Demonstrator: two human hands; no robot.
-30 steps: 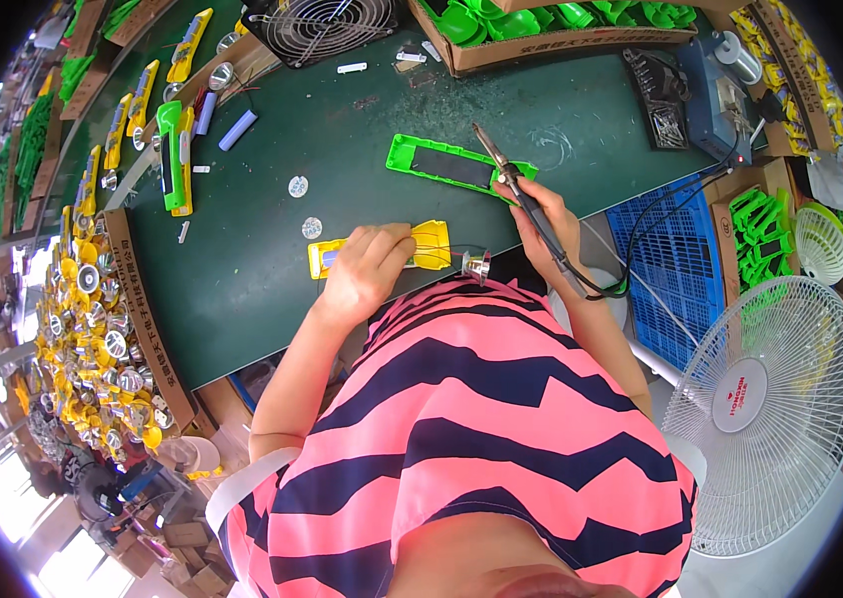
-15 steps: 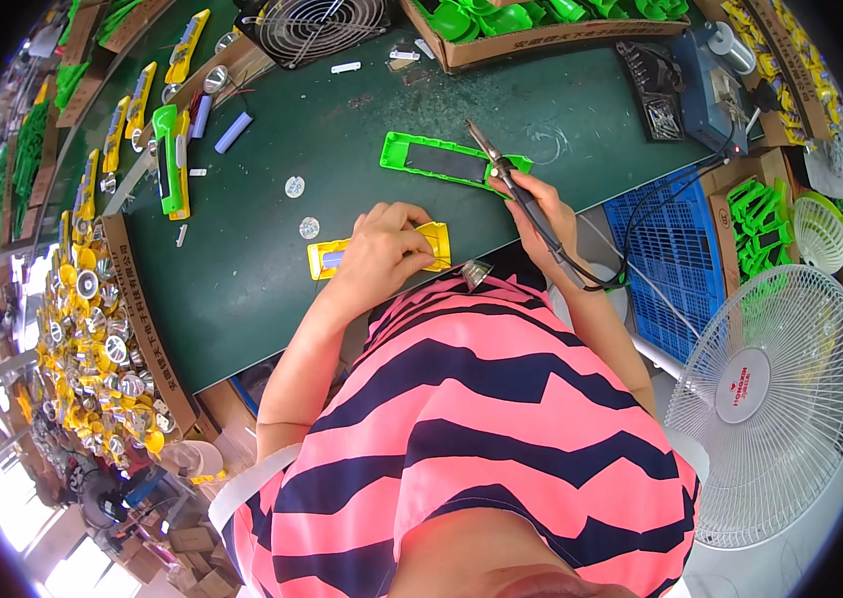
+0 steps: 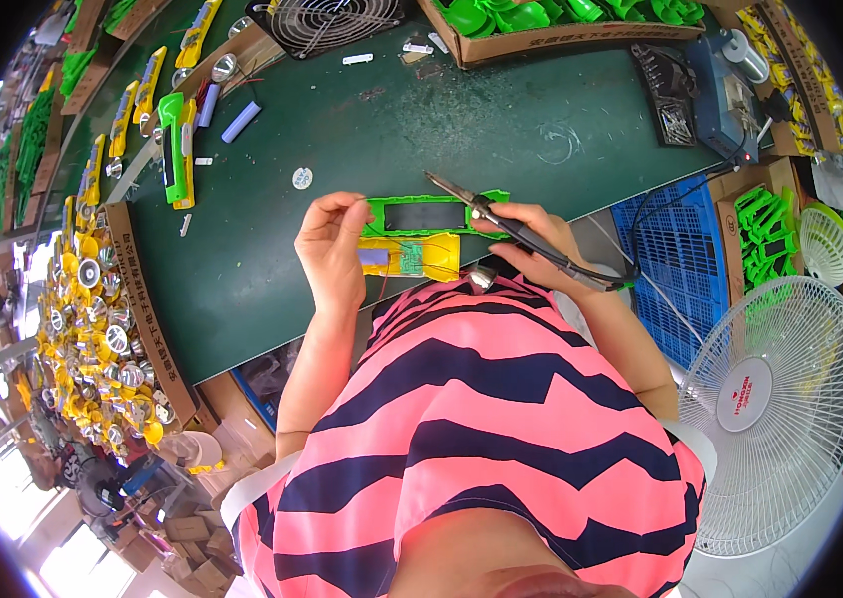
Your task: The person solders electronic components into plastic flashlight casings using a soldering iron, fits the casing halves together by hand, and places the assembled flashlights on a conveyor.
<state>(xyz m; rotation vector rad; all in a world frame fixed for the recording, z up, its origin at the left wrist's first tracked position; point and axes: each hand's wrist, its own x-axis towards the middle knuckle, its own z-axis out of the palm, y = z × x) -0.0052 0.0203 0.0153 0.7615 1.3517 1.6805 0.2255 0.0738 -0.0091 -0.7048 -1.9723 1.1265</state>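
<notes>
My right hand grips a soldering iron, its bare tip pointing up and left above the green case. The fingers of that hand also reach the right end of the green plastic case, which has a dark panel inside. My left hand is raised by the case's left end, thumb and forefinger pinched on what looks like a thin wire. Just below lies a yellow housing with a purple battery cell, a small green circuit board and loose wires. A silvery lamp reflector sits at its right end.
A soldering station and solder spool stand back right. A carton of green parts and a black fan line the back. Left are yellow torch halves and a carton of reflectors. A white fan stands right.
My left hand has lifted off the yellow housing, uncovering the circuit board. The housing has shifted right, and the green case has come nearer, beside it. The soldering iron has moved left and nearer.
</notes>
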